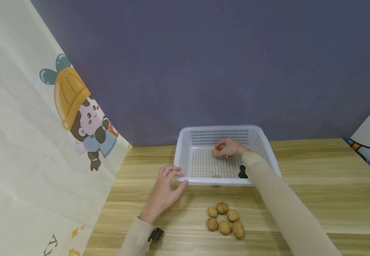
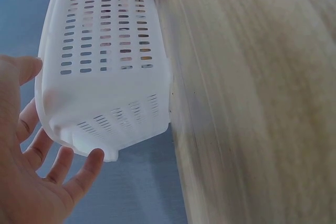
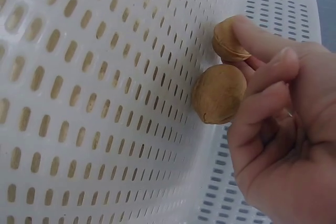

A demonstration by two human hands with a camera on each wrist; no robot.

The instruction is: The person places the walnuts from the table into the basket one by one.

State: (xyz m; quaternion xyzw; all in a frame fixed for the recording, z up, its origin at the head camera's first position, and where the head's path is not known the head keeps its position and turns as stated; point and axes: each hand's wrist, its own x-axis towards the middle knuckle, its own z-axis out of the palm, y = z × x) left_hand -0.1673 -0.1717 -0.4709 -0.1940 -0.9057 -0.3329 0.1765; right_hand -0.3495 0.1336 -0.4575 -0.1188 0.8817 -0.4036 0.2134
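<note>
White basket (image 1: 216, 127): left hand (image 1: 165, 190) spread at near-left rim (image 1: 197, 180); right hand (image 1: 231, 147) pinches walnut (image 3: 228, 39), open room leftward.

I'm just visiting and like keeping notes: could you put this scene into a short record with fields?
Container: white perforated basket
Surface: wooden table
Left hand: at the basket's near left corner, thumb touching the rim
Right hand: inside the basket, holding a walnut at its fingertips
Close to those fingertips: another walnut
Nearer the person: six walnuts in a loose ring
Far left: cartoon figure
</note>
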